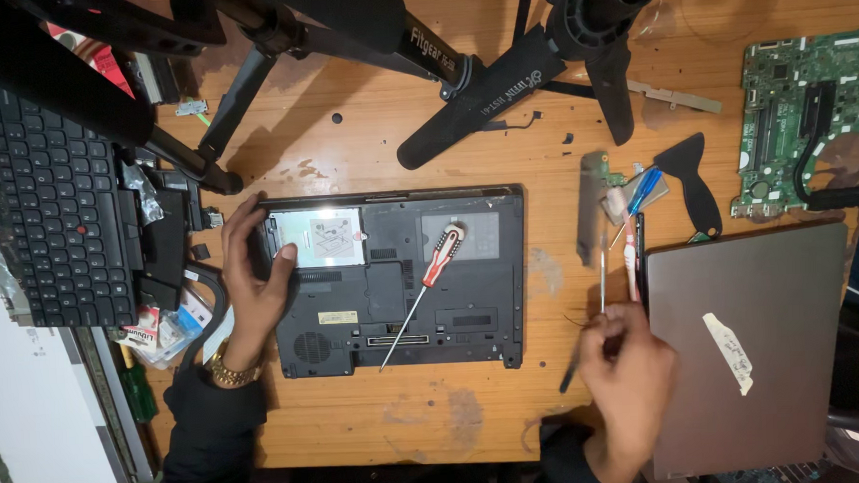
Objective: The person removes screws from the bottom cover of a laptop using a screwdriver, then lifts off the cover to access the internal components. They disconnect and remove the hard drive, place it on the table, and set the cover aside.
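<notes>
A black laptop base (394, 311) lies upside down on the wooden table, its silver hard drive (315, 239) exposed at the top left. My left hand (253, 276) grips the laptop's left edge beside the drive. A red-and-white screwdriver (431, 275) rests on the laptop's underside. My right hand (628, 358) is to the right of the laptop, fingers closed around a thin dark tool (602, 280) near several small screwdrivers (631, 218).
A closed grey laptop (753, 343) lies at the right, a green circuit board (810, 119) above it. A detached keyboard (47, 210) and a screen panel (41, 403) are at the left. Black tripod legs (481, 94) cross the table's far side. A black pry tool (693, 186) lies nearby.
</notes>
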